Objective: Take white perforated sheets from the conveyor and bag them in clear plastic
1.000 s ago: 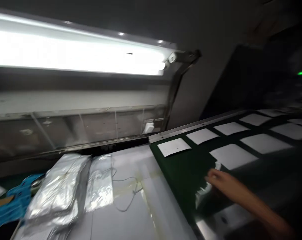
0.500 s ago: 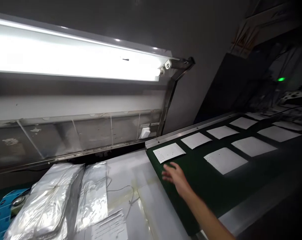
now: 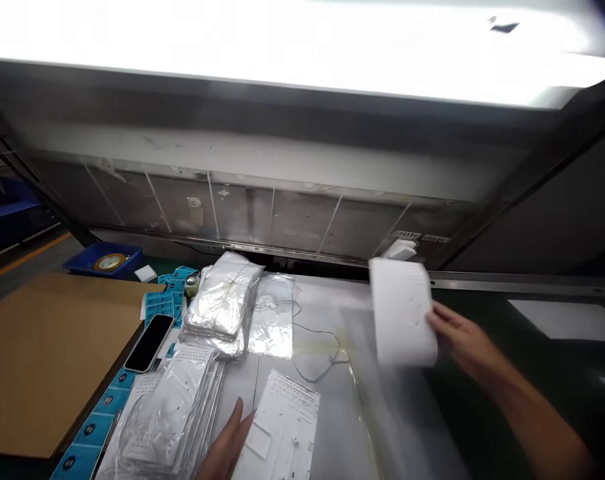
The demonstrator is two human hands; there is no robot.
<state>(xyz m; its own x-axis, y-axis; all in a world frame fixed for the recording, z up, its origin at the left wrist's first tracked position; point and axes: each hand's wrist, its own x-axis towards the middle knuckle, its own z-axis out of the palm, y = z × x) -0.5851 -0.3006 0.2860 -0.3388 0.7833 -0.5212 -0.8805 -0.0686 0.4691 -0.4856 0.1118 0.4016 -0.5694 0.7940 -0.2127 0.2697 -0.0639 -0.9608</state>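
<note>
The right hand (image 3: 462,340), right of centre, pinches a white sheet (image 3: 401,313) by its right edge, lifted above the worktop (image 3: 332,427); the sheet's long axis runs nearly top to bottom of the frame, tilted slightly. Its faint dot marks are too blurred to read. The left hand (image 3: 227,443), at bottom centre, lies flat with fingers out, touching a card (image 3: 282,433) of small printed dots. Left of it lie foil bags (image 3: 225,303), a phone (image 3: 149,343) and blue labels (image 3: 89,430), their writing unreadable.
</note>
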